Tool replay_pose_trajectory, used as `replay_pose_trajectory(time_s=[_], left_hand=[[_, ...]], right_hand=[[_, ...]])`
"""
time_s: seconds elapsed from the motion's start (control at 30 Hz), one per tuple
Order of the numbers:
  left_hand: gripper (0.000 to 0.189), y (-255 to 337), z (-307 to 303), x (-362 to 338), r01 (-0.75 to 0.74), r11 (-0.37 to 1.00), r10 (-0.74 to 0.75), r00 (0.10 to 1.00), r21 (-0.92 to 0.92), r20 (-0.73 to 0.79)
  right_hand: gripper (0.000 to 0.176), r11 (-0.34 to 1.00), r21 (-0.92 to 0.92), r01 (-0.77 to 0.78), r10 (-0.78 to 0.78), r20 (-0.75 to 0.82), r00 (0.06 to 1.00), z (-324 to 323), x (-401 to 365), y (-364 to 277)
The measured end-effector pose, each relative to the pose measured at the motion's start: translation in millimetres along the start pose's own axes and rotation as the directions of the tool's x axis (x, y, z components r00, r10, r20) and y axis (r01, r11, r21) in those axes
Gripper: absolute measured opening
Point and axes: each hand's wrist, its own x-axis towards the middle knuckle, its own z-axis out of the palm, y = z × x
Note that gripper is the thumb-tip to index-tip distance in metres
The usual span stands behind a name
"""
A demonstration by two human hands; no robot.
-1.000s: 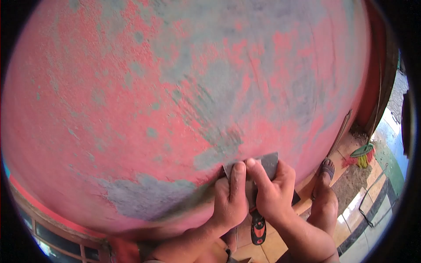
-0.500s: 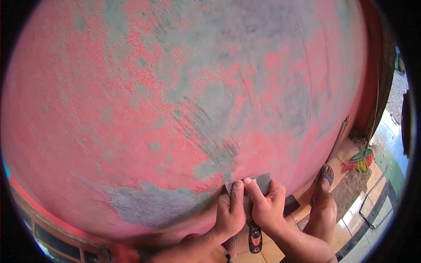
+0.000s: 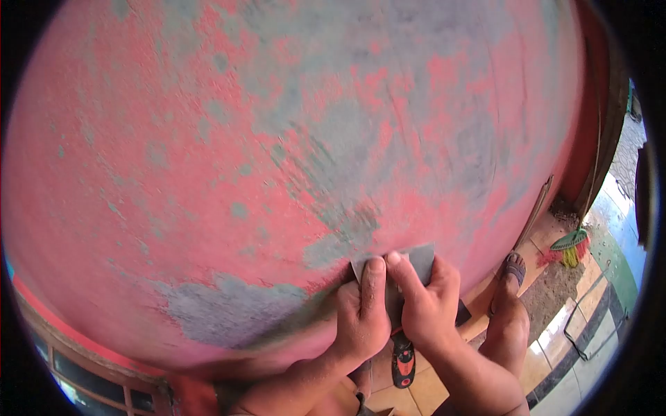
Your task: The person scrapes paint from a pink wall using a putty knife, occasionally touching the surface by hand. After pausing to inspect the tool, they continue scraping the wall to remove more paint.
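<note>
Both thumbs press on the broad grey blade of a scraper [image 3: 420,259], and its black and orange handle points down below my wrists. My left hand [image 3: 363,315] is closed on the left side of the blade; my right hand [image 3: 429,305] grips the right side. The blade's upper edge lies at or very near the wall [image 3: 173,215]; exact contact cannot be made out. Peeling red-pink paint covers this wall, with grey and green patches showing through around the blade. My fingers behind the blade are mostly hidden.
A broom [image 3: 570,248] with green, red and yellow bristles stands at the right, beside scattered debris on the tiled floor [image 3: 429,392]. A dark cable [image 3: 572,336] lies there too. My sandalled foot [image 3: 515,269] is near the wall base. A window frame [image 3: 90,378] shows at lower left.
Both hands and the scraper have moved upward along the wall. My view has shifted slightly, and more of the blade's right part shows now.
</note>
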Motion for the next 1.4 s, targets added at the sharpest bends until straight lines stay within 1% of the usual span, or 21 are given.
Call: replay_pose_trajectory(time_s=[0.07, 0.1, 0.13, 0.23, 0.27, 0.4, 0.5, 0.57, 0.63, 0.67, 0.77, 0.8, 0.9, 0.93, 1.03, 1.07, 1.17, 1.2, 1.3, 1.33, 1.4], left_hand=[[0.044, -31, 0, -3, -0.165, 0.980, 0.172, 0.984, 0.107, -0.056], [0.047, -28, 2, 0, -0.241, 0.957, 0.255, 0.964, 0.163, -0.071], [0.046, -23, 0, -4, -0.152, 0.983, 0.155, 0.987, 0.101, -0.030], [0.046, -1, -2, 1, -0.020, 1.000, 0.020, 1.000, -0.019, 0.000], [0.044, 6, -3, 0, 0.084, 0.995, -0.083, 0.996, -0.056, 0.016], [0.039, -21, 4, -1, -0.233, 0.963, 0.246, 0.966, 0.139, -0.082], [0.027, -10, -3, 0, -0.173, 0.975, 0.176, 0.984, 0.142, -0.005], [0.029, -22, -8, -1, -0.287, 0.885, 0.305, 0.952, 0.366, 0.011], [0.031, -19, -4, -1, -0.218, 0.955, 0.227, 0.974, 0.203, -0.025], [0.034, -17, 0, -1, -0.183, 0.979, 0.188, 0.981, 0.096, -0.046], [0.036, -27, 3, 0, -0.233, 0.970, 0.238, 0.969, 0.065, -0.070], [0.038, -9, 6, -2, -0.111, 0.994, 0.112, 0.991, 0.015, -0.079], [0.039, -10, -1, 5, -0.068, 0.998, 0.067, 0.997, -0.020, -0.035], [0.039, -3, 4, 0, -0.133, 0.990, 0.136, 0.989, 0.055, -0.062], [0.041, -22, 7, 1, -0.244, 0.966, 0.253, 0.962, 0.090, -0.101], [0.042, -26, 7, 1, -0.208, 0.978, 0.210, 0.973, 0.028, -0.091], [0.044, 0, -1, 2, 0.029, 0.998, -0.028, 0.999, -0.052, 0.018], [0.045, -2, 4, 1, 0.003, 0.996, -0.006, 1.000, -0.095, -0.029], [0.045, -31, 5, 1, -0.261, 0.961, 0.269, 0.960, 0.089, -0.080], [0.040, -36, -2, 2, -0.233, 0.970, 0.235, 0.972, 0.075, -0.016], [0.038, -32, 0, 3, -0.183, 0.979, 0.189, 0.980, 0.086, -0.057]], right_hand=[[0.023, 1.000, -0.007, -0.006, 0.006, -0.013, 1.000, -2, -7, 21], [0.023, 1.000, -0.009, -0.011, 0.011, -0.026, 1.000, 0, -8, 22], [0.023, 1.000, 0.022, -0.011, 0.012, -0.026, 1.000, 1, -8, 21], [0.023, 0.992, -0.124, -0.001, 0.003, 0.017, 1.000, 0, 1, -4], [0.024, 1.000, 0.014, -0.006, 0.005, 0.015, 1.000, 5, 2, -6], [0.026, 1.000, -0.001, -0.021, 0.021, -0.032, 0.999, 2, -8, 18], [0.025, 1.000, -0.017, -0.008, 0.008, -0.024, 1.000, 0, -3, 13], [0.025, 0.998, -0.055, -0.007, 0.005, -0.036, 0.999, 1, -5, 5], [0.024, 1.000, -0.009, 0.018, -0.018, -0.054, 0.998, 4, -4, 2], [0.024, 1.000, -0.009, -0.013, 0.013, -0.037, 0.999, 0, -8, 9], [0.024, 0.999, -0.018, -0.036, 0.036, -0.030, 0.999, -1, -6, 17], [0.024, 0.999, -0.021, -0.027, 0.027, -0.012, 1.000, -3, -3, 12], [0.024, 1.000, 0.014, -0.022, 0.022, -0.003, 1.000, 2, 0, -4], [0.024, 1.000, 0.000, -0.005, 0.005, -0.028, 1.000, 3, -2, 0], [0.025, 1.000, 0.007, -0.018, 0.018, -0.029, 0.999, 1, -6, 17], [0.026, 0.999, -0.034, -0.033, 0.034, 0.007, 0.999, -5, -4, 18], [0.025, 0.999, -0.043, -0.011, 0.011, -0.005, 1.000, 1, 1, -3], [0.025, 1.000, -0.010, 0.007, -0.007, -0.015, 1.000, 2, 0, -1], [0.026, 0.999, -0.004, -0.032, 0.032, -0.035, 0.999, -2, -8, 22], [0.026, 0.999, 0.019, -0.048, 0.048, -0.028, 0.998, -1, -8, 20], [0.025, 0.999, -0.026, -0.039, 0.039, -0.017, 0.999, 0, -5, 3]])
